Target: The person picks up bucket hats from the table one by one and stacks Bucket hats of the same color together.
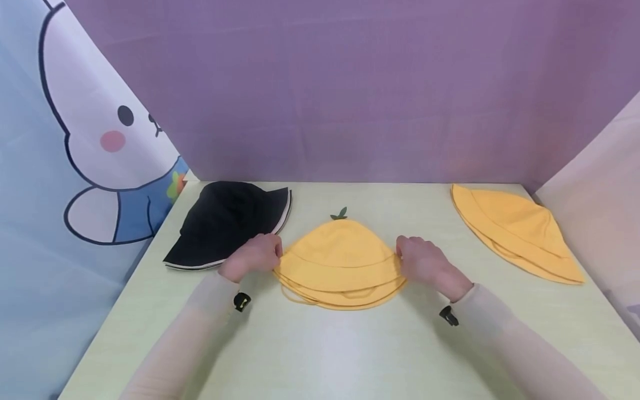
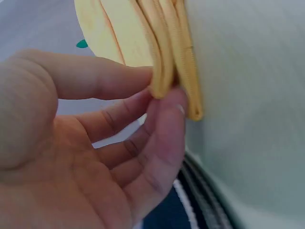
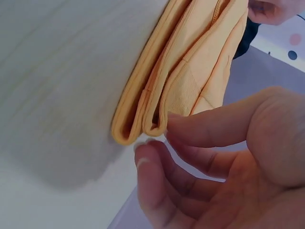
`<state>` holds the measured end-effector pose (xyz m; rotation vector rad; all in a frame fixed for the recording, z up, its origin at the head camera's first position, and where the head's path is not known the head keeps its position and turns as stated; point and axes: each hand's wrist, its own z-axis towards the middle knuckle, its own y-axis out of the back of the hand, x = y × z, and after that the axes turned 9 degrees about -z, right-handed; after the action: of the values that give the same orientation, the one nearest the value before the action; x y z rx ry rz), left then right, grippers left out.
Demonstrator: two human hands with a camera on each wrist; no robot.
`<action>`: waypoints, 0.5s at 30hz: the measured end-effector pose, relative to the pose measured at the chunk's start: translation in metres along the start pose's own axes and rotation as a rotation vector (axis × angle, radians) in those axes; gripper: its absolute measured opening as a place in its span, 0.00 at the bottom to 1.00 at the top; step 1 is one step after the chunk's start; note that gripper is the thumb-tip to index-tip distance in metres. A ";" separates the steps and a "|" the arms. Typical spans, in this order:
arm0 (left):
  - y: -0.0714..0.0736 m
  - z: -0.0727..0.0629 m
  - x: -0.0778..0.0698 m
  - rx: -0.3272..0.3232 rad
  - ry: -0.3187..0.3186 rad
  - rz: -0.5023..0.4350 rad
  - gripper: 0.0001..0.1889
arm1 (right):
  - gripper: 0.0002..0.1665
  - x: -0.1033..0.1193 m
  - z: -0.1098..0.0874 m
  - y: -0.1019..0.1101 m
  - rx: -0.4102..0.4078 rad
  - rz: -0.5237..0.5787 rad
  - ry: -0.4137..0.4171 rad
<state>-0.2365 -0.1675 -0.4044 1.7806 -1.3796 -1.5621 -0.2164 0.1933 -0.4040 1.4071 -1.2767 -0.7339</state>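
A flattened yellow bucket hat point(image 1: 340, 266) with a small green leaf tip point(image 1: 339, 214) lies in the middle of the table, its brim layers stacked and a thin yellow cord loop point(image 1: 295, 298) poking out at the lower left. My left hand point(image 1: 256, 255) pinches the brim's left end; the left wrist view shows thumb and fingertips point(image 2: 170, 107) at a folded edge. At the right end, my right hand point(image 1: 431, 264) pinches the upper fold point(image 3: 155, 126) between thumb and fingers, with another fold lying beneath it.
A black bucket hat point(image 1: 227, 222) with white brim trim lies at the back left, right behind my left hand. Another flattened yellow hat point(image 1: 522, 230) lies at the back right of the pale table point(image 1: 335, 355). A purple cloth point(image 1: 360, 94) hangs behind, a rabbit-printed curtain point(image 1: 115, 214) to the left.
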 end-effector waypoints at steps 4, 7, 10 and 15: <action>-0.003 -0.002 -0.015 -0.024 -0.042 0.098 0.07 | 0.09 0.002 -0.004 0.002 -0.081 -0.043 0.033; -0.008 -0.007 -0.029 -0.023 -0.079 0.127 0.10 | 0.09 0.009 -0.006 0.002 -0.150 -0.042 0.073; -0.014 -0.010 -0.040 0.018 -0.094 0.152 0.22 | 0.14 0.017 -0.009 0.001 -0.163 -0.051 0.106; -0.024 -0.010 -0.049 0.068 -0.078 0.200 0.33 | 0.22 0.025 -0.011 -0.001 -0.093 -0.106 0.103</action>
<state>-0.2125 -0.1189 -0.3952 1.5782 -1.6112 -1.5078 -0.2000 0.1724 -0.3969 1.4266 -1.0819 -0.7717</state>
